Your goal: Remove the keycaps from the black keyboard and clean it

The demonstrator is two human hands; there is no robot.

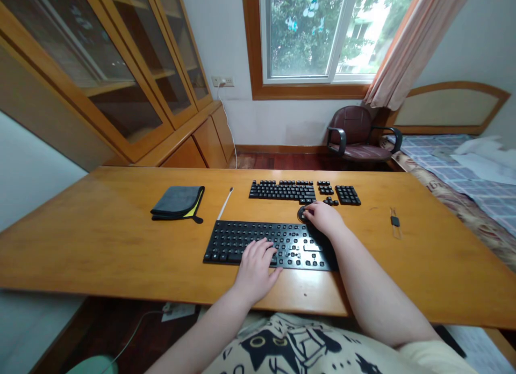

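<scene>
A black keyboard (242, 237) lies on the table, keycaps on its left part and bare switches over much of the right. My left hand (257, 266) rests on its lower middle, fingers spread, holding nothing. My right hand (324, 219) reaches over the keyboard's far edge to a small round black dish (300, 214). Its fingers are pinched together at the dish; whatever is between them is too small to name. Beyond it, loose black keycaps (282, 191) stand in keyboard order, with a number-pad group (348, 195) at their right.
On the left lie a folded grey cloth (177, 201) with yellow lining and a thin white-handled brush (224, 203). A wire keycap puller (395, 222) is at the right of the wooden table (100, 245). An office chair (357, 132) stands beyond the table, beside a bed (439, 164).
</scene>
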